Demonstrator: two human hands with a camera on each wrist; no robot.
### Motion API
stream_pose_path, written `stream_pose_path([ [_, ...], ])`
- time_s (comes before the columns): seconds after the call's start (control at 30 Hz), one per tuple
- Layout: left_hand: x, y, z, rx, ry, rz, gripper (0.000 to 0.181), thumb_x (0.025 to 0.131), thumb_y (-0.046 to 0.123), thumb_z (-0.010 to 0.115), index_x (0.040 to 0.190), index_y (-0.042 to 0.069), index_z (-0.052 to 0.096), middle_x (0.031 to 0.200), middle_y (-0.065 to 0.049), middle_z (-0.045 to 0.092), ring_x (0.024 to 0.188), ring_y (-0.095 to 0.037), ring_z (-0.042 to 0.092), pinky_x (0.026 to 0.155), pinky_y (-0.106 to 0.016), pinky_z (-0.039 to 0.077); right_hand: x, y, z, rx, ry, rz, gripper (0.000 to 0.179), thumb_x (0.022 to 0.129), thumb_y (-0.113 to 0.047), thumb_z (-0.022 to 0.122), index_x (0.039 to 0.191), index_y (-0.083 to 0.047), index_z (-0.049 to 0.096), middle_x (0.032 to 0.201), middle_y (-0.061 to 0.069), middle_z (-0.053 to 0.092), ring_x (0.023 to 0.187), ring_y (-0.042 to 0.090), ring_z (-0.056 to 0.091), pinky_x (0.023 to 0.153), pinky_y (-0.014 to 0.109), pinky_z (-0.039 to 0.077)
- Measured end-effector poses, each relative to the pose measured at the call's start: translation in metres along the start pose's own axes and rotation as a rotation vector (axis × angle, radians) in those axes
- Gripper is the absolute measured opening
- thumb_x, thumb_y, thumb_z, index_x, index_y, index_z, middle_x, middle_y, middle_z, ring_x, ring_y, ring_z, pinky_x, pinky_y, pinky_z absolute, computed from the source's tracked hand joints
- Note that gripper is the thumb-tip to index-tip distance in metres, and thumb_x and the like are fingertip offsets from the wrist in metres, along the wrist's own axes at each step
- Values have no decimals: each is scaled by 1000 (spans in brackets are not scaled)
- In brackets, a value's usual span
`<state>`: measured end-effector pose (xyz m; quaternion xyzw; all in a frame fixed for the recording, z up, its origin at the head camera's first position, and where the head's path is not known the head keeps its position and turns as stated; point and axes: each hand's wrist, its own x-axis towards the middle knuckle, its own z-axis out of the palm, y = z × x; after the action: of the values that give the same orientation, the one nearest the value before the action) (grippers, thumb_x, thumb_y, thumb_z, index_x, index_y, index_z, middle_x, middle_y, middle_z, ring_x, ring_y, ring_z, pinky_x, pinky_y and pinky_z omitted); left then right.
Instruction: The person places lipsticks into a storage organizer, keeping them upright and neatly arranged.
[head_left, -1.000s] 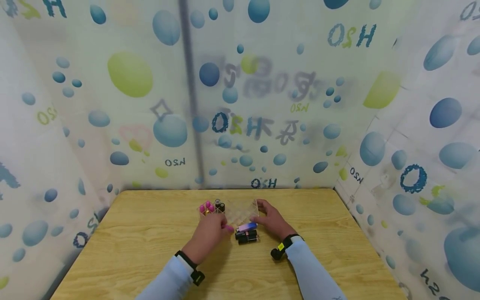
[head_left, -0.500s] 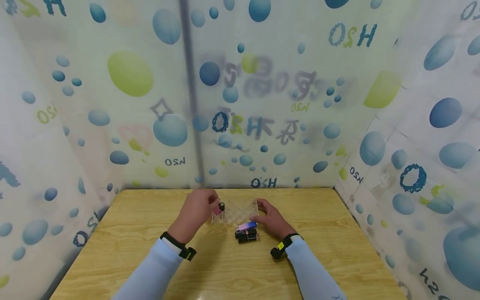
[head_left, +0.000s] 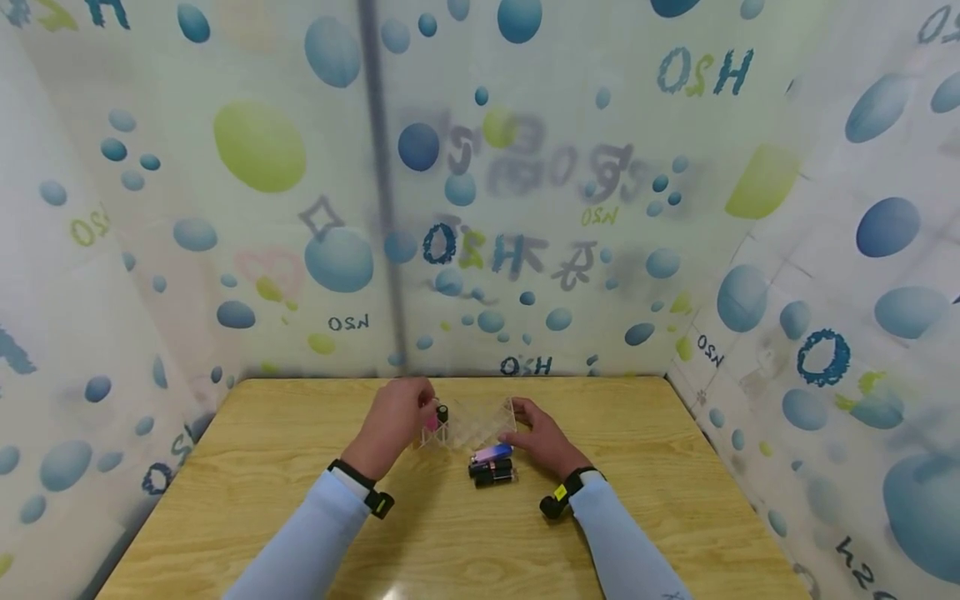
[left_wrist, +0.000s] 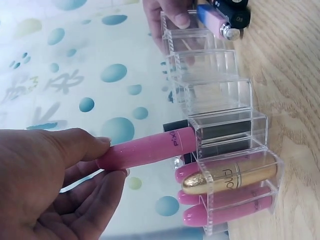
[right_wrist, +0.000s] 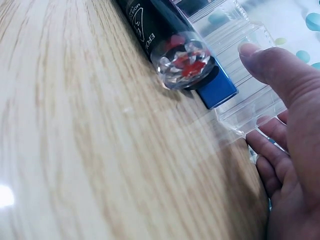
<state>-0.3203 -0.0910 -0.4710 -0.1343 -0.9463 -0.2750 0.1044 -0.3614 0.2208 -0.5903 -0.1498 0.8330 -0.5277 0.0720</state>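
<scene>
A clear acrylic lipstick organizer [left_wrist: 217, 95] with a row of slots lies on the table. Between thumb and fingers, my left hand [head_left: 392, 427] pinches a pink lipstick tube [left_wrist: 145, 152], its lower end at the mouth of a slot. Beside that slot sit a gold tube [left_wrist: 235, 175], several pink tubes [left_wrist: 235, 210] and black tubes [left_wrist: 227, 131]; the slots toward the right end hold none. Around the organizer's right end, my right hand [head_left: 549, 437] grips with its thumb in front and fingers behind.
In front of the organizer lie a blue-and-pink tube [head_left: 492, 453] and black lipsticks [head_left: 493, 473], one with a clear faceted end. Wood-grain table [head_left: 630, 517] extends to both sides. A patterned curtain [head_left: 480, 333] hangs behind its far edge.
My left hand has moved left and away from me, carrying the pink tube from beside the loose lipsticks to the organizer's left end. The right hand keeps its hold.
</scene>
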Motion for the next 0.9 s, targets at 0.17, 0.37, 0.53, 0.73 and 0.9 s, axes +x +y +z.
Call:
stream_pose_path([
  [0.17,1,-2,4,-31,-54,-39,12,105,13,77,93,14,72,81,3,66,68,-15,61,62,-35,53,-1,-2,0,20,7,-1,77,102,-34,84,166,-15,46,162,12,56,153,37,49,126,63,34],
  [0.37,2,-9,15,7,-83,-26,11,104,12,78,94,14,73,80,5,66,69,-12,62,63,-33,54,-2,-2,0,10,4,-7,75,102,-35,83,165,-15,47,161,12,57,152,37,50,125,64,35],
  [0.53,3,-14,25,14,-102,-28,16,104,11,77,89,16,72,75,8,66,66,-10,62,62,-32,53,-1,-2,0,2,7,-2,77,102,-37,84,166,-15,46,162,11,56,153,36,50,126,62,34],
  [0.73,2,-18,32,50,-123,-18,24,101,11,81,82,18,68,72,9,64,66,-11,58,62,-33,48,-1,-2,-1,-4,4,0,80,100,-42,84,166,-16,46,162,12,56,154,37,48,126,62,34],
  [0.9,2,-17,34,118,-111,-3,31,98,11,83,75,19,63,71,7,59,65,-14,53,62,-34,43,-1,-2,-1,-6,0,3,82,100,-44,84,167,-17,45,163,11,56,154,37,48,126,62,35],
])
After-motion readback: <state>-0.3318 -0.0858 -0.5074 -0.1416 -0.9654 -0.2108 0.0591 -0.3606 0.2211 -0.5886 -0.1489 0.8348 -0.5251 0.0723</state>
